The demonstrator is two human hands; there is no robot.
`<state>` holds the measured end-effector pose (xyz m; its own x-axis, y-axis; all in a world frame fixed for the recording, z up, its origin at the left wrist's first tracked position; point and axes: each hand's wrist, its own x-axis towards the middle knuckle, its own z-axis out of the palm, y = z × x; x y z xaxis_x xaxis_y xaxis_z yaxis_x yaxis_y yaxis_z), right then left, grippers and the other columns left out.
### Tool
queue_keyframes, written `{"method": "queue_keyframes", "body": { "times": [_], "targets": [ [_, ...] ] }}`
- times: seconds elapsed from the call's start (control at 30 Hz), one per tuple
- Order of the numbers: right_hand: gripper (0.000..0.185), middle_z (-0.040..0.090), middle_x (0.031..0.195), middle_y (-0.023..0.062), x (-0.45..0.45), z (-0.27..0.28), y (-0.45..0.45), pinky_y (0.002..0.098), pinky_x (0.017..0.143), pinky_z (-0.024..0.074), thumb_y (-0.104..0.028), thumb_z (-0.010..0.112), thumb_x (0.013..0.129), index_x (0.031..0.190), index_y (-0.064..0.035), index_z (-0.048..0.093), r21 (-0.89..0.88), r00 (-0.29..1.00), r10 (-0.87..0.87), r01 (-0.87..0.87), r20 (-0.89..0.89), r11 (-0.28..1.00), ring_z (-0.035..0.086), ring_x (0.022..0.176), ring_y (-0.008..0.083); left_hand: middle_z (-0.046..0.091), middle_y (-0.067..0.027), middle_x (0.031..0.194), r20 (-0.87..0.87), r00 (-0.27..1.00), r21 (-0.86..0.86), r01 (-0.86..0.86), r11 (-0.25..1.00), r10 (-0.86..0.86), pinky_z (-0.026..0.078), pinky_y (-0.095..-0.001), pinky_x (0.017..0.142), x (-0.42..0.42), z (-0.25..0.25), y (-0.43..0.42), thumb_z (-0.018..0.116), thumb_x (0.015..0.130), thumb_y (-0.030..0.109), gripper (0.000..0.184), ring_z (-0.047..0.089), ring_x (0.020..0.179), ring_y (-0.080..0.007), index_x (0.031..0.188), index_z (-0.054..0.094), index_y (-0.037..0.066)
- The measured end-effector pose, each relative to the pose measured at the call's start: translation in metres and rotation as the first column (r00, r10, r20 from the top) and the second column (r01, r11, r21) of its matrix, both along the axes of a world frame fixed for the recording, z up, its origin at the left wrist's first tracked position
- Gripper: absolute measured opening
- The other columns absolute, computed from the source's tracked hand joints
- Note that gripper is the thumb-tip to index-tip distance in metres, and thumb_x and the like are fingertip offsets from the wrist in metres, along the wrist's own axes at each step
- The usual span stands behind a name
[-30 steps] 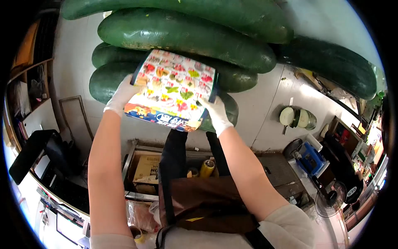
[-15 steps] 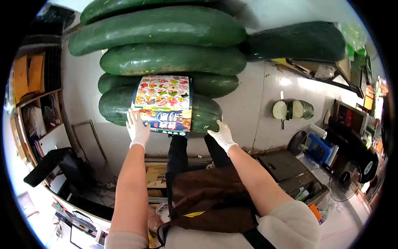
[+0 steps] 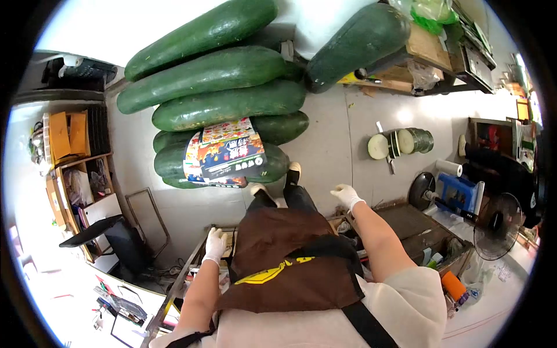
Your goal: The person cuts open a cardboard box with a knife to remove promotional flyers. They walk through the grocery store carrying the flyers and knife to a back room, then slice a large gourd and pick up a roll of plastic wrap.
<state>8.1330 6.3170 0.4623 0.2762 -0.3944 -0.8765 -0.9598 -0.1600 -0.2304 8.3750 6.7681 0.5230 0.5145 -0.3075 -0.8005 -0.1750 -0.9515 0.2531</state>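
Both my hands wear white gloves and are off the winter melons. My left hand (image 3: 215, 245) is low beside the brown apron (image 3: 284, 249), its fingers loosely bent with nothing visible in them. Out to the right, over the floor, my right hand (image 3: 347, 197) is half open and also holds nothing that I can see. The nearest winter melon (image 3: 276, 163) lies on the floor just beyond my shoes. A printed flyer (image 3: 226, 152) with food pictures is draped over it. Behind it, several long green winter melons (image 3: 232, 104) are laid side by side.
A cut winter melon (image 3: 419, 141) lies on the floor at right, with a knife (image 3: 392, 166) by its slices. Another whole winter melon (image 3: 360, 46) leans at the back. A fan (image 3: 498, 225) and blue stool (image 3: 455, 194) stand right; a shelf (image 3: 87, 180) and black chair (image 3: 113, 240) are left.
Both hands have let go of the nearest melon and drawn back toward my body, the right one further out to the right. My view has shifted, and my shoes now show.
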Motion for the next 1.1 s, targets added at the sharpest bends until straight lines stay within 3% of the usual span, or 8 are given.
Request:
{"method": "queue_keyframes", "body": {
  "times": [0.3,0.63,0.67,0.7,0.77,0.93,1.07,1.1],
  "targets": [
    [0.039,0.063,0.107,0.0153,-0.071,0.055,0.024,0.0342,0.087,0.0431,-0.027,0.065,0.08,0.108,0.001,0.061,0.012,0.833,-0.531,0.536,0.152,0.844,0.058,0.1,0.0245,0.056,-0.0205,0.116,-0.079,0.996,-0.251,-0.06,0.966,0.041,0.038,-0.0365,0.097,0.01,0.011,-0.077,0.049,0.086,0.03,0.04,0.05,0.113,-0.0317,0.112,0.058,0.001],
    [0.045,0.063,0.107,0.0156,-0.077,0.108,0.048,0.0357,0.086,0.0439,-0.033,0.062,0.081,0.108,0.0029,0.061,0.008,0.862,-0.484,0.489,0.15,0.872,0.057,0.102,0.026,0.061,-0.0204,0.103,-0.152,0.98,-0.238,-0.164,0.957,0.13,0.042,-0.0403,0.088,0.005,-0.047,-0.018,0.045,0.083,0.041,0.042,0.056,0.101,-0.0358,0.104,0.064,0.01],
    [0.046,0.063,0.107,0.0159,-0.076,0.109,0.051,0.0355,0.086,0.0441,-0.033,0.063,0.08,0.108,0.0027,0.061,-0.008,0.846,-0.505,0.514,0.173,0.858,0.057,0.102,0.0269,0.061,-0.0221,0.101,-0.222,0.969,-0.096,-0.132,0.987,0.108,0.043,-0.0425,0.083,0.01,0.019,-0.046,0.046,0.083,0.04,0.042,0.057,0.098,-0.0357,0.1,0.063,0.006],
    [0.046,0.063,0.107,0.0162,-0.08,0.102,0.047,0.0353,0.086,0.0444,-0.034,0.063,0.08,0.108,0.002,0.061,-0.053,0.873,-0.44,0.46,0.212,0.887,0.057,0.102,0.0278,0.062,-0.0207,0.084,-0.037,0.992,-0.283,0.104,0.953,-0.119,0.045,-0.0404,0.073,0.015,-0.052,-0.003,0.048,0.082,0.037,0.039,0.06,0.084,-0.0314,0.089,0.063,0.001],
    [0.046,0.063,0.106,0.0169,-0.093,0.086,0.036,0.0348,0.086,0.045,-0.037,0.064,0.078,0.106,0.0,0.062,-0.186,0.943,-0.203,0.256,0.263,0.949,0.058,0.101,0.0296,0.061,-0.0198,0.08,0.046,0.929,-0.266,0.366,0.892,-0.367,0.045,-0.0414,0.067,0.022,-0.043,0.006,0.053,0.079,0.024,0.024,0.06,0.077,-0.033,0.086,0.059,0.002],
    [0.046,0.063,0.105,0.0175,-0.135,0.092,0.006,0.0353,0.088,0.0441,-0.039,0.064,0.077,0.105,-0.0023,0.064,-0.085,0.837,-0.482,0.516,0.259,0.852,0.059,0.1,0.0305,0.063,-0.0183,0.081,0.128,0.751,-0.298,0.652,0.698,-0.647,0.049,-0.0385,0.058,0.043,-0.019,-0.019,0.06,0.076,0.009,0.011,0.062,0.071,-0.0335,0.085,0.055,0.006],
    [0.046,0.063,0.106,0.0165,-0.198,0.077,-0.013,0.0356,0.086,0.0447,-0.036,0.062,0.08,0.108,-0.0003,0.062,-0.111,0.745,-0.618,0.656,0.251,0.746,0.059,0.1,0.0304,0.064,-0.0127,0.076,-0.337,0.939,-0.226,-0.147,0.963,0.065,0.047,-0.0308,0.058,0.063,-0.083,-0.056,0.056,0.08,0.019,0.019,0.063,0.069,-0.018,0.089,0.062,0.003],
    [0.046,0.063,0.106,0.0163,-0.216,0.069,-0.017,0.0355,0.086,0.0447,-0.036,0.061,0.08,0.109,0.0001,0.061,-0.09,0.743,-0.639,0.663,0.2,0.743,0.059,0.1,0.0302,0.063,-0.0118,0.075,-0.048,0.908,-0.247,0.393,0.886,-0.417,0.046,-0.03,0.057,0.073,-0.102,-0.07,0.054,0.082,0.021,0.02,0.061,0.069,-0.0166,0.087,0.062,0.003]
  ]
}}
